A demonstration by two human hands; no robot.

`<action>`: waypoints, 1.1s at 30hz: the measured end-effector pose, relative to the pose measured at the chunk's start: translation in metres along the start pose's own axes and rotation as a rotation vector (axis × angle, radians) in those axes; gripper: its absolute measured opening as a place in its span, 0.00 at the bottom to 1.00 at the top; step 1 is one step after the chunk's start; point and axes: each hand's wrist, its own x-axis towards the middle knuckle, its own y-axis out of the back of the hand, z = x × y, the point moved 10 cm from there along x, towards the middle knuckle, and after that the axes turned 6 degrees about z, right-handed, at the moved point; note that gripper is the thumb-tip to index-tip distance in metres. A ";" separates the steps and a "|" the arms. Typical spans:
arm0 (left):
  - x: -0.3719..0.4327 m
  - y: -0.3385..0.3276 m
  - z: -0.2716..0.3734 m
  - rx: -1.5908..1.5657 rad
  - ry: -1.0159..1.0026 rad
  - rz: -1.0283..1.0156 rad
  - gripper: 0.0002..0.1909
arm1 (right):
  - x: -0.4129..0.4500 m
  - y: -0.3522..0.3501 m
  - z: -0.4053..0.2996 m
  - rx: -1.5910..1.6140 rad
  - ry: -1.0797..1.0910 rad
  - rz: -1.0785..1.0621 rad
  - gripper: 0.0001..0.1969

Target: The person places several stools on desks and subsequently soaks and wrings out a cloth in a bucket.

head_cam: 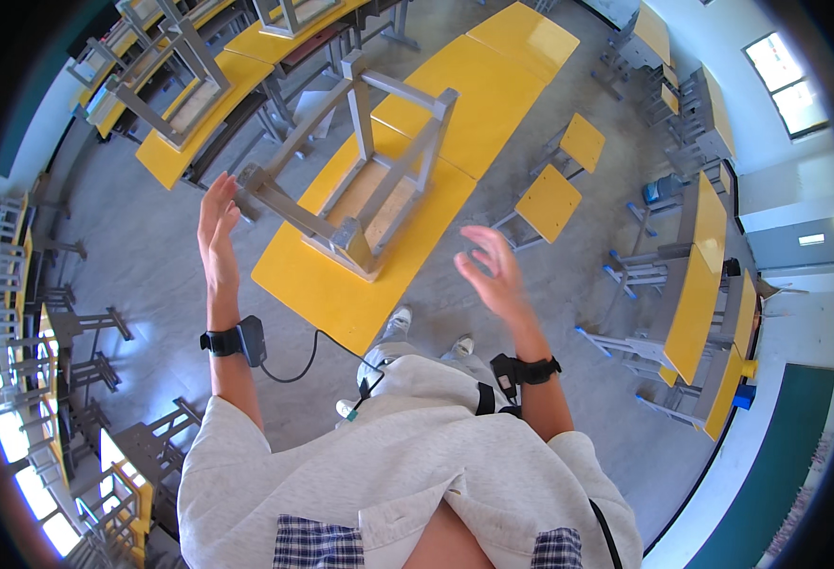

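An upturned stool (365,200) with grey legs lies seat-down on the near yellow desk (310,284), its legs pointing up. My left hand (219,238) is raised left of the stool, fingers extended. Its fingertips are close to the end of one leg (251,175); whether they touch I cannot tell. To the right of the desk, my right hand (493,274) hangs in the air with fingers curved and parted, apart from the stool and holding nothing. Each wrist wears a black strap with a small device; a cable (303,375) runs from the left one.
More yellow desks (491,85) continue the row away from me. Two yellow-seated stools (548,203) stand on the floor at the right. Other upturned stools (200,110) rest on desks at the upper left. Desks (705,263) line the right wall, with a blue bin (744,397) beside them.
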 end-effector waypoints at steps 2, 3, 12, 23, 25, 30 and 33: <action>-0.007 -0.005 0.027 0.038 -0.043 0.047 0.30 | -0.005 0.040 0.007 0.126 0.014 0.120 0.23; -0.011 -0.006 0.044 0.077 -0.082 0.096 0.27 | -0.008 0.052 0.007 0.133 0.021 0.124 0.23; -0.084 -0.124 0.143 0.008 -0.170 -0.074 0.26 | -0.077 0.180 -0.020 0.186 0.051 0.424 0.16; -0.206 -0.328 0.142 -0.082 -0.054 -0.650 0.29 | -0.178 0.296 0.028 0.294 -0.113 0.688 0.15; -0.205 -0.349 0.142 -0.090 -0.064 -0.705 0.30 | -0.185 0.312 0.033 0.287 -0.102 0.715 0.15; -0.188 -0.392 0.124 -0.075 -0.076 -0.750 0.31 | -0.184 0.339 0.045 0.267 -0.118 0.764 0.15; -0.175 -0.414 0.115 -0.027 -0.075 -0.761 0.31 | -0.172 0.350 0.046 0.276 -0.132 0.777 0.15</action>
